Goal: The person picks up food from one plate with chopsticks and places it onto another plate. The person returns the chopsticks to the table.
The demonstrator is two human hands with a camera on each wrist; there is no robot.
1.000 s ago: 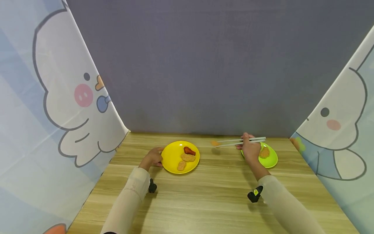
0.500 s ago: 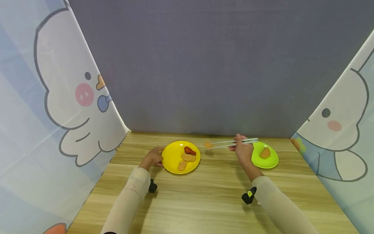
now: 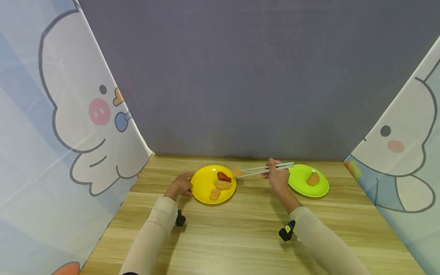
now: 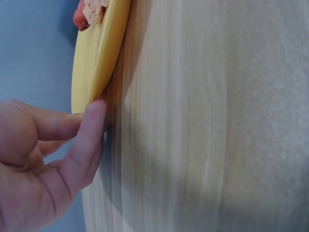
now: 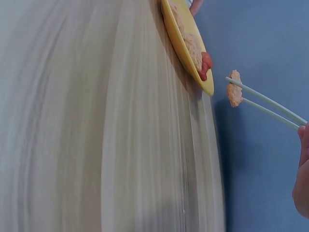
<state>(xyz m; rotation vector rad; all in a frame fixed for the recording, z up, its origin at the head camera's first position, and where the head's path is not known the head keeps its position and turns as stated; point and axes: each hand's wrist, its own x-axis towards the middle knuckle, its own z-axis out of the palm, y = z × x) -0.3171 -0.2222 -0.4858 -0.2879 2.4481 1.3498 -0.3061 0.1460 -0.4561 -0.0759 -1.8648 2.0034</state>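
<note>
My left hand (image 3: 182, 184) pinches the left rim of the yellow plate (image 3: 202, 187); thumb and fingers meet its edge in the left wrist view (image 4: 79, 140). On that plate lie a reddish-brown drumstick (image 3: 224, 177) and two tan breaded pieces, a longer one (image 3: 222, 185) and a smaller one (image 3: 215, 194). My right hand (image 3: 277, 177) grips a pair of pale chopsticks (image 3: 256, 172). Between their tips an orange-tan nugget (image 5: 234, 89) is held in the air, just off the plate's right rim.
To the right of my right hand a green plate (image 3: 321, 187) bears one breaded piece (image 3: 313, 179). Both plates stand on a wood-grain table (image 3: 237, 229). A grey backdrop (image 3: 240, 84) rises behind it, with cartoon-printed cloths at left and right.
My right hand has moved left, away from the green plate, carrying the nugget in the chopsticks to the yellow plate's right edge. My left hand has stayed at the rim.
</note>
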